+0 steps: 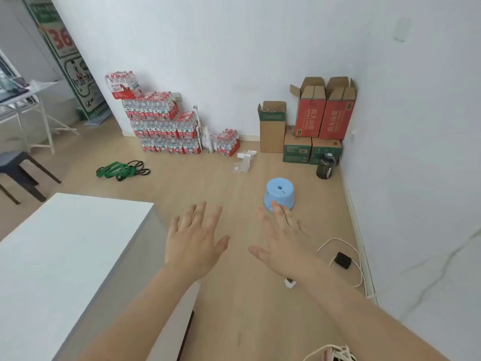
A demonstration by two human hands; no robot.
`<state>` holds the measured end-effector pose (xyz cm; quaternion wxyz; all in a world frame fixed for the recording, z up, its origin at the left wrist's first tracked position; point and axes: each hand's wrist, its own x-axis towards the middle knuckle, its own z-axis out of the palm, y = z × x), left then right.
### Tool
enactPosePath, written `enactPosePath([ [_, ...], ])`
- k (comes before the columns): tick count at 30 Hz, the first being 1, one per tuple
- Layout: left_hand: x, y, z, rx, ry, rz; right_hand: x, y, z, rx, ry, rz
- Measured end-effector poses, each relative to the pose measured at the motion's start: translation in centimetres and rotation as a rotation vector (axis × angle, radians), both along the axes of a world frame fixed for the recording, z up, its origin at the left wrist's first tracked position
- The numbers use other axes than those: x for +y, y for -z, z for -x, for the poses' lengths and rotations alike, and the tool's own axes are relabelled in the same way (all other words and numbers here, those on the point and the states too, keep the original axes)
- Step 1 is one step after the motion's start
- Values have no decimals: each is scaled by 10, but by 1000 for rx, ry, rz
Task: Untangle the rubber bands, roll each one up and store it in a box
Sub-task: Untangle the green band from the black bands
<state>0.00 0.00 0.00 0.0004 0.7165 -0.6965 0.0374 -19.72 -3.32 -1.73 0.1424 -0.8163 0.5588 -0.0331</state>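
Left hand: the left hand [194,238] is hovering above the floor with fingers spread and straight, holding nothing.
Right hand: the right hand [282,235] is hovering beside it, palm down, fingers straight, also holding nothing.
Rubber bands: the rubber bands [121,170], green and black, are lying in one tangled heap on the floor [208,178], well apart from both hands.
Box: an open cardboard box [272,126] is standing against the far wall; which box is meant is not clear.
Surface: the white surface [65,256] is standing at the left.
Reason: both hands are probably being kept free because the untangling is not yet begun.
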Motion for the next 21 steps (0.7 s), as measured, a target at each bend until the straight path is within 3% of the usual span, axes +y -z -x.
enactPosePath([
  [4,-73,13,-31,164,-69,-141,-87,8,-25,-80,-142,54],
  [9,-174,12,-97,316,-157,45,-210,8,-80,-153,-205,18],
  [15,-297,9,-173,737,-384,135,-342,-7,-155,-410,-70,-208],
  [19,-364,20,-218,1070,-664,199,-418,-5,-210,-547,3,-385],
  [21,-396,34,-243,1294,-824,218,-457,-1,-241,-719,73,-523],
])
